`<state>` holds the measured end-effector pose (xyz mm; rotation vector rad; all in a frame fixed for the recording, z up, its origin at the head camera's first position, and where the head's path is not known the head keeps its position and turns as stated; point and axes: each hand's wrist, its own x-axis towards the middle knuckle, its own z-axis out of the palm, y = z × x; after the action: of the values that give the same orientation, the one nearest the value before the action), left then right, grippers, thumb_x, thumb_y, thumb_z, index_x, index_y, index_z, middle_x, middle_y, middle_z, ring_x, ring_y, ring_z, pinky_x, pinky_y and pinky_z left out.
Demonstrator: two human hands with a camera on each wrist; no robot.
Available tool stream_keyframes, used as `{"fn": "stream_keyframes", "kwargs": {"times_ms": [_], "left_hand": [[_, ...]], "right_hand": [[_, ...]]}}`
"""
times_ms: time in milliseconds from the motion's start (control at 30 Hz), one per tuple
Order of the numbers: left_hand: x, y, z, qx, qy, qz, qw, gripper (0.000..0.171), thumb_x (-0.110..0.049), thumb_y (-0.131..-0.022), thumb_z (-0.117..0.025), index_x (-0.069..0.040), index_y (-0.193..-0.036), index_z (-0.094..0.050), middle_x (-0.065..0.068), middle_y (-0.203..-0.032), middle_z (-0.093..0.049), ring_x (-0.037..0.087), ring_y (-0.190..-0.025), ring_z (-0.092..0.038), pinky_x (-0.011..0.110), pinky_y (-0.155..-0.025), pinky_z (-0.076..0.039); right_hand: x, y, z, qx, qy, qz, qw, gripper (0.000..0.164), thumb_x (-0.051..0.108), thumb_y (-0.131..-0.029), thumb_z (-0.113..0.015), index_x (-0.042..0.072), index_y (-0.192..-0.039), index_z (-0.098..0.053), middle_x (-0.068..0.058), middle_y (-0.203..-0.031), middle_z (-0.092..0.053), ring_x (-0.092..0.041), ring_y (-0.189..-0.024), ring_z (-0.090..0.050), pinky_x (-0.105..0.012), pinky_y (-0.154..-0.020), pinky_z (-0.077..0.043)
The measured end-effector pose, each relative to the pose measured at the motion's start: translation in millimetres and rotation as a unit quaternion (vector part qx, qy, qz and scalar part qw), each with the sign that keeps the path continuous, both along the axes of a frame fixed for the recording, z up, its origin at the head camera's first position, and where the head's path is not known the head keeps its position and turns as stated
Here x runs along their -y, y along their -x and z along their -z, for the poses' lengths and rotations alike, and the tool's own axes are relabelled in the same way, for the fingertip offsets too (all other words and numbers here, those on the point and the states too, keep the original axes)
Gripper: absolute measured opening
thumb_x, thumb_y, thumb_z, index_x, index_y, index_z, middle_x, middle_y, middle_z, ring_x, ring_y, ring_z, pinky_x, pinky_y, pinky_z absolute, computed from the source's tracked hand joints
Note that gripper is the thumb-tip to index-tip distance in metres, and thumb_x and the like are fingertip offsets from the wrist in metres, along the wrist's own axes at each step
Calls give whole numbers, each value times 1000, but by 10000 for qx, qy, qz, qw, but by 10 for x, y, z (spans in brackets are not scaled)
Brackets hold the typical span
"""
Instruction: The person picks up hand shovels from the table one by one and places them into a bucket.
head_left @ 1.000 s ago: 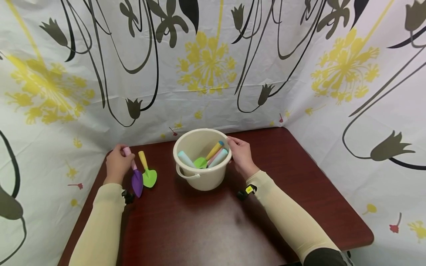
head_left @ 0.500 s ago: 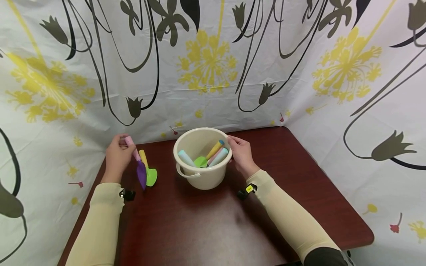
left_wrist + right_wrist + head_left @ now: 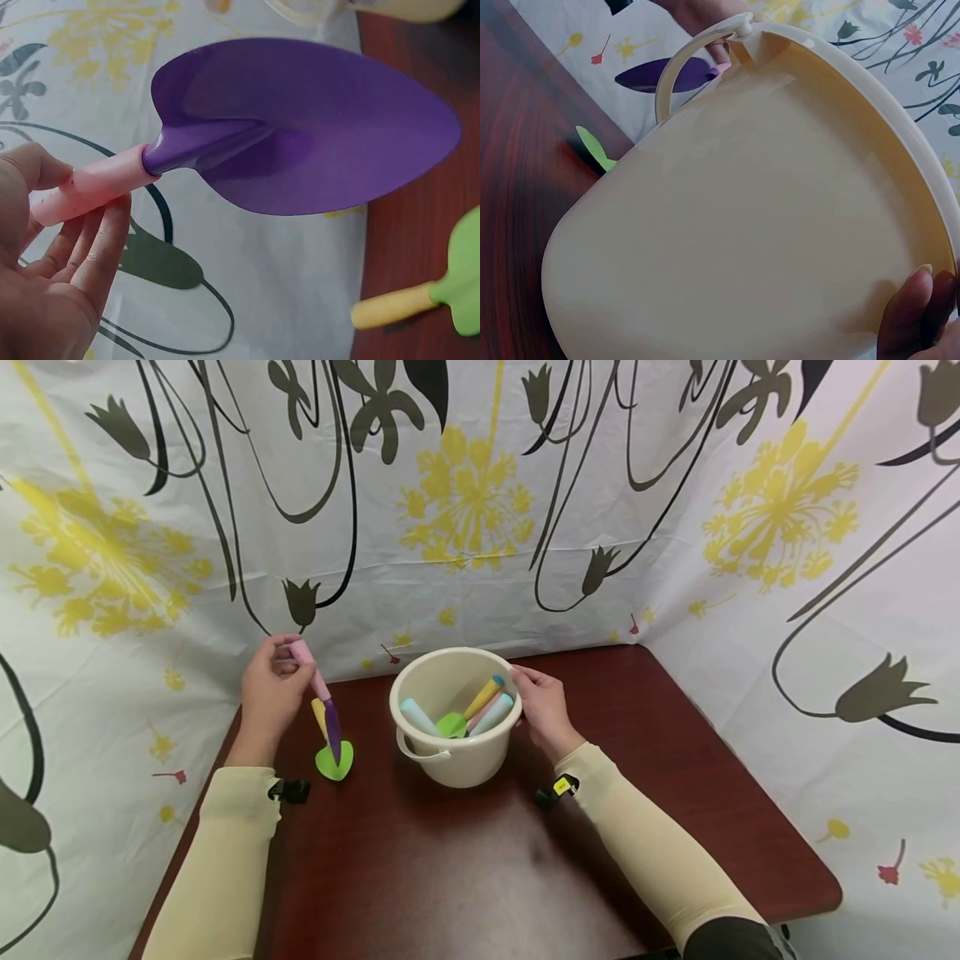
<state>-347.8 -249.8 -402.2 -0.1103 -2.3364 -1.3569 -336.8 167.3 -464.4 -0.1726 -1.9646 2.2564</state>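
Note:
My left hand (image 3: 272, 689) pinches the pink handle of a purple toy trowel (image 3: 315, 127) and holds it up, blade slanting down. Behind that blade, on the table, lies a green toy shovel (image 3: 334, 764) with a yellow handle. At the table's far middle stands a cream bucket (image 3: 465, 764), upright, its handle hanging at the left front. My right hand (image 3: 543, 708) grips the bucket's right rim, thumb outside in the right wrist view. Inside the bucket are several toy tools, among them a light-blue handle (image 3: 420, 718), a yellow handle (image 3: 483, 697) and a green piece (image 3: 452, 725); their lower parts are hidden.
The dark red table (image 3: 450, 877) has a rounded right corner. White flower-printed cloth (image 3: 465, 602) hangs close behind its back edge and along both sides. A small black device sits at each wrist.
My left hand has lifted the purple trowel off the table, upward and slightly right, and its blade now overlaps the green shovel in view. My right hand and the bucket stay in place.

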Motion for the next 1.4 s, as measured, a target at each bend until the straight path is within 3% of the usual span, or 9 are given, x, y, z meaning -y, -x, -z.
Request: {"fn": "stream_keyframes", "kwargs": {"times_ms": [300,533,833,1100,1400], "left_hand": [[-101,12,-151,-721,-683,333,9945,43,-9,-101,-70,-6,-144,-68,5,-113,-66,7,-88,-69,14,-73,-58],[-176,-64,-322,-946,-1210,725,9855,40,-7,-101,-74,-7,-141,-69,1,-112,-65,13,-94,-70,17,-75,-62],[-315,-181,-582,-854,-1594,1172,9765,38,-6,-100,-79,-11,-138,-71,5,-113,-66,15,-92,-72,22,-76,-65],[-457,-204,-769,-1025,-2011,1742,9585,35,-3,-99,-80,-8,-134,-72,11,-112,-67,21,-92,-72,26,-77,-66],[-679,-207,-956,-960,-1922,1948,9570,37,-5,-101,-79,-9,-137,-70,11,-118,-68,23,-100,-71,26,-79,-66]], "right_hand": [[-1,-18,-16,61,4,-8,10000,35,30,-112,-67,10,-139,-76,-22,-125,-77,-12,-54,-62,-24,-44,-49],[-3,-15,-5,76,59,1,10000,35,30,-112,-68,11,-140,-76,-22,-125,-77,-12,-54,-63,-24,-43,-49],[1,-5,4,49,58,-6,10000,35,31,-112,-68,10,-139,-76,-22,-123,-77,-12,-55,-63,-24,-44,-50],[7,-8,3,14,41,-3,10000,35,30,-112,-68,10,-139,-76,-22,-122,-77,-12,-55,-63,-24,-43,-50],[15,-18,-12,64,54,53,10000,34,29,-111,-68,10,-138,-77,-21,-121,-77,-11,-54,-63,-23,-43,-49]]}}
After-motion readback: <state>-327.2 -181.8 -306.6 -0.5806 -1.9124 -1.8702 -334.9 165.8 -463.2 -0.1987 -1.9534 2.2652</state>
